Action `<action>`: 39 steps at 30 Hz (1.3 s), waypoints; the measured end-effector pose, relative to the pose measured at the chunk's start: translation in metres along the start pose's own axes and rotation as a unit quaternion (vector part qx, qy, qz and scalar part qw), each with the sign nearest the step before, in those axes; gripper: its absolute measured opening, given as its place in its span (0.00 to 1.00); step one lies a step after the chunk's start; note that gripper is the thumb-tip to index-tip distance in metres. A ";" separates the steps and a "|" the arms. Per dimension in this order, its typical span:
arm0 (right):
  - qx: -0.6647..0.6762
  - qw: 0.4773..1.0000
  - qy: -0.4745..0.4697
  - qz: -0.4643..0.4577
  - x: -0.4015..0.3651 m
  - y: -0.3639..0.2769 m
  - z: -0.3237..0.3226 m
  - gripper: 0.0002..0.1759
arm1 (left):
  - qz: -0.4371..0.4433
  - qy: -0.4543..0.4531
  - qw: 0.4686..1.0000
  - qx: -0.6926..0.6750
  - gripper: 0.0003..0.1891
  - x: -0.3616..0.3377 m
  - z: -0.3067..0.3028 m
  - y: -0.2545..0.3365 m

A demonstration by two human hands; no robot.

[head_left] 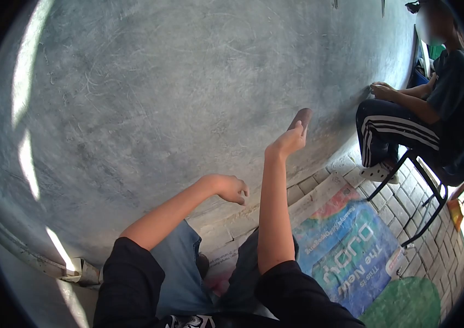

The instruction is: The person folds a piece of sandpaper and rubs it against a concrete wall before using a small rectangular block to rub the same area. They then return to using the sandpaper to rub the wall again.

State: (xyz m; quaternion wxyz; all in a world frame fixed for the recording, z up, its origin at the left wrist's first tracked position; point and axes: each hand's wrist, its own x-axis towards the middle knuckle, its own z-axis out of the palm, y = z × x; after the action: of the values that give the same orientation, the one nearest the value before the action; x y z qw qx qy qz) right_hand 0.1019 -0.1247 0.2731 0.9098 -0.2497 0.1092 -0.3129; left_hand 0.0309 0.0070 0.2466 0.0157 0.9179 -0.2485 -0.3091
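Note:
My right hand is stretched forward, its fingers closed round a brown, round-ended piece that overlaps the grey wall. Which kind of thing this piece is, I cannot tell. Lower and to the left, my left hand hangs in front of the wall's foot, above my knees. Its fingers are loosely bent and apart, with nothing in them.
A printed banner covers the paving bricks to my right, beside a green round patch. Another person sits on a black-framed chair by the wall. Strips of sunlight cross the wall at left.

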 end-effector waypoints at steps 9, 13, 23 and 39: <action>-0.187 0.873 -0.222 -0.392 -0.045 0.000 0.037 0.26 | 0.049 0.042 0.981 -0.186 0.30 0.013 0.045 -0.038; -0.303 0.792 -0.283 -0.449 -0.071 0.008 0.066 0.26 | 0.164 0.035 0.947 -0.275 0.30 0.050 0.089 -0.075; -0.371 0.544 -0.465 -0.592 -0.103 0.081 0.138 0.32 | 0.065 0.123 0.967 -0.212 0.24 0.012 0.120 -0.079; -0.395 0.605 -0.375 -0.581 -0.052 0.105 0.137 0.45 | -0.047 0.134 0.958 -0.251 0.24 -0.046 0.125 -0.145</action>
State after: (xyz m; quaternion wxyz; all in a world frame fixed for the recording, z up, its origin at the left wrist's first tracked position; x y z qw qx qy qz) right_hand 0.1641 0.0317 0.3377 0.3107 -0.6911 -0.2965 -0.5813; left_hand -0.0076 0.1712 0.1452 0.2640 0.9281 -0.1155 -0.2355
